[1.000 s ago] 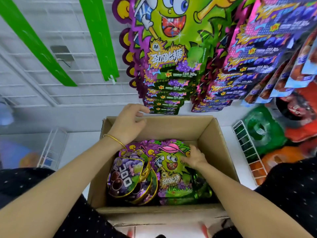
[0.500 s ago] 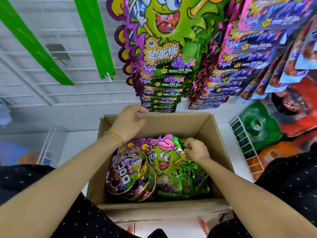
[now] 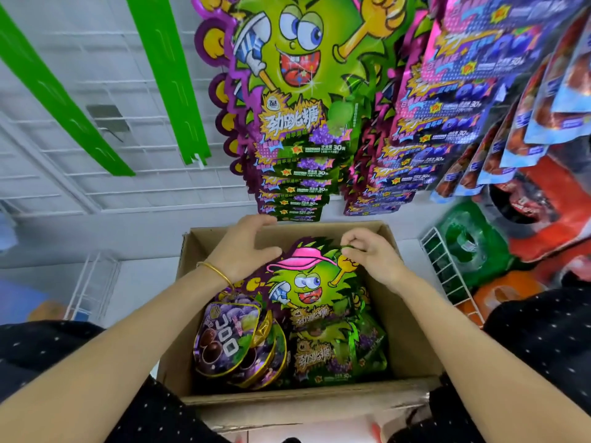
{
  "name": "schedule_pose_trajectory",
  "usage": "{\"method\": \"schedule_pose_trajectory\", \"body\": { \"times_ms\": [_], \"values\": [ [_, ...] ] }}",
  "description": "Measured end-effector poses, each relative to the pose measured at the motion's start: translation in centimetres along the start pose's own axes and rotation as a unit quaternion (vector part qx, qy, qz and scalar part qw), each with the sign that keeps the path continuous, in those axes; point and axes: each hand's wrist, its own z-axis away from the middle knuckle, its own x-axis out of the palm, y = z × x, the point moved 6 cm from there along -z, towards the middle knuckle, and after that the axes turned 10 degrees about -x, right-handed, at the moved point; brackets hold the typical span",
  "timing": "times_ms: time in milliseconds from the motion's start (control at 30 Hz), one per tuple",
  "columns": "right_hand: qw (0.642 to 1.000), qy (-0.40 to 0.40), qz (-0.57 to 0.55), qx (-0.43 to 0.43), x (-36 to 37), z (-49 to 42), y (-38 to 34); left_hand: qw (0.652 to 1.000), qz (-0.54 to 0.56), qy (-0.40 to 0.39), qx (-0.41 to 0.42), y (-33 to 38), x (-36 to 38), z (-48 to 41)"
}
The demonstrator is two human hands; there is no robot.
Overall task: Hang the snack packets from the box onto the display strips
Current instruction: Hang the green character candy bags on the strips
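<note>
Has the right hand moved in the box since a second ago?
Yes. The right hand has risen from mid-box toward the far wall of the box, pinching the green packet.

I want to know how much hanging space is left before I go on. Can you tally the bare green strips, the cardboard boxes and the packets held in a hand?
Bare green strips: 2, the left strip and the right strip
Boxes: 1, the cardboard box
Packets in hand: 1, the green packet pinched by the right hand
Total: 4
</note>
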Motion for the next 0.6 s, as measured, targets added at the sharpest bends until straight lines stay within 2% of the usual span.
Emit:
{"method": "schedule_pose_trajectory", "body": {
  "times_ms": [133, 200, 333, 500, 600],
  "values": [
    [0.999, -0.008, -0.027, -0.032, -1.3, -0.5, -3.8, 0.999, 0.029, -0.019, 0.028, 1.5, 0.0, 0.7],
    [0.998, -0.029, -0.015, -0.045, -1.9, -0.6, -5.3, 0.997, 0.066, 0.004, 0.043, 2.6, -0.9, 1.0],
    [0.992, -0.081, 0.013, -0.094, -3.0, -1.3, -10.4, 0.993, 0.061, 0.055, 0.089, 6.0, -4.0, 1.0],
    [0.968, -0.041, 0.112, -0.219, -4.3, -3.3, -19.4, 0.976, -0.006, 0.114, 0.184, 13.1, -9.2, 1.3],
    [0.948, 0.016, 0.176, -0.265, -5.9, -3.9, -22.7, 0.961, 0.025, 0.188, 0.199, 16.1, -12.7, 1.0]
  ]
}}
